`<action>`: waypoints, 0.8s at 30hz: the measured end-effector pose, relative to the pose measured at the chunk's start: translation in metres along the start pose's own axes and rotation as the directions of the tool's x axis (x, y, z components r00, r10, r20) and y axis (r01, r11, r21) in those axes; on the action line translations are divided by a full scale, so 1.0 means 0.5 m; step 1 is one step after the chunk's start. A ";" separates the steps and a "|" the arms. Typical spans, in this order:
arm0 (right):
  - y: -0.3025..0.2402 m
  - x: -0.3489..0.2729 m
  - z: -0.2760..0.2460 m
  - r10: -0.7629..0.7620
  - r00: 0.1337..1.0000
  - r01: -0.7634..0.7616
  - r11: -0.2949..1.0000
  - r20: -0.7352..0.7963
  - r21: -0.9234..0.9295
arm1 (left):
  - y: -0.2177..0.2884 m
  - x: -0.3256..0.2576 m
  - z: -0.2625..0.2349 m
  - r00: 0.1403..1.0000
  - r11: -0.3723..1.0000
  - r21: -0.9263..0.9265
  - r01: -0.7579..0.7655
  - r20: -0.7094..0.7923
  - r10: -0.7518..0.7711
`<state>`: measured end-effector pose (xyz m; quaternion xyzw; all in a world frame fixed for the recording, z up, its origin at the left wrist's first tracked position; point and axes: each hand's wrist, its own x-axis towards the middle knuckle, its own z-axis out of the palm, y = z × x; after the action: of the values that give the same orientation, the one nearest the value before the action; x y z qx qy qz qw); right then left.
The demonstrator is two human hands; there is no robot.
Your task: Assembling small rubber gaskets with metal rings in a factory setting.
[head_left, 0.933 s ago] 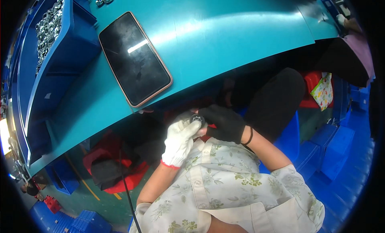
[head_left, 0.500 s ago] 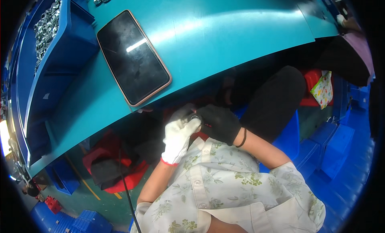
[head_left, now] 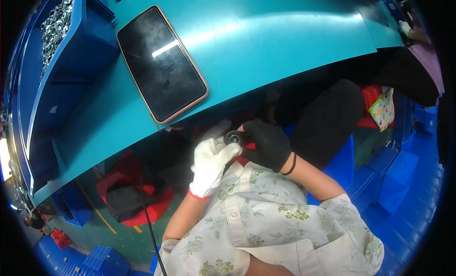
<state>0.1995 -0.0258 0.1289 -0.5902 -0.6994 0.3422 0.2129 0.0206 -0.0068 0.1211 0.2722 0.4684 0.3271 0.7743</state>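
In front of my chest, just below the table edge, I hold a small round black part [head_left: 232, 138] with a silvery ring and markings on its face. My left hand [head_left: 209, 161], in a white knitted glove with a red cuff, pinches it from the left with thumb and fingers. From the other side, the black-gloved fingers of my right hand [head_left: 267, 147] are closed on its rim. The face of the part is turned up toward me. Some fingertips behind it are hidden.
A large phone or tablet [head_left: 161, 65] lies on the teal table [head_left: 285, 43]. Left of it stands a blue bin [head_left: 88, 53] holding many shiny metal pieces [head_left: 58, 31]. A cable [head_left: 148, 219] hangs near my left arm. Another person's gloved hand [head_left: 404, 28] shows at far right.
My hands have shifted slightly, and the black part's round face is now uncovered between them; before, fingers hid most of it. The view has moved a little.
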 end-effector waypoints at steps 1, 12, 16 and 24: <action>-0.001 0.000 0.001 0.000 1.000 0.000 1.000 0.003 0.001 | -0.004 -0.005 0.003 0.999 1.000 -0.009 0.000 -0.044 0.000; -0.007 0.014 -0.002 -0.151 0.988 0.154 0.984 0.042 -0.090 | -0.004 0.002 0.007 0.998 0.952 0.304 -0.036 -0.034 0.049; -0.001 0.010 0.014 -0.201 0.980 0.199 0.976 -0.007 -0.092 | -0.015 0.003 0.005 0.989 0.934 0.346 -0.090 -0.076 0.124; -0.016 0.006 0.006 -0.079 0.997 0.080 0.996 0.025 -0.036 | 0.004 0.004 -0.005 0.999 0.921 0.388 -0.043 0.011 0.042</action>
<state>0.1914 -0.0242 0.1326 -0.5617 -0.7310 0.3277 0.2070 0.0186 -0.0040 0.1204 0.4308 0.5171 0.2444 0.6981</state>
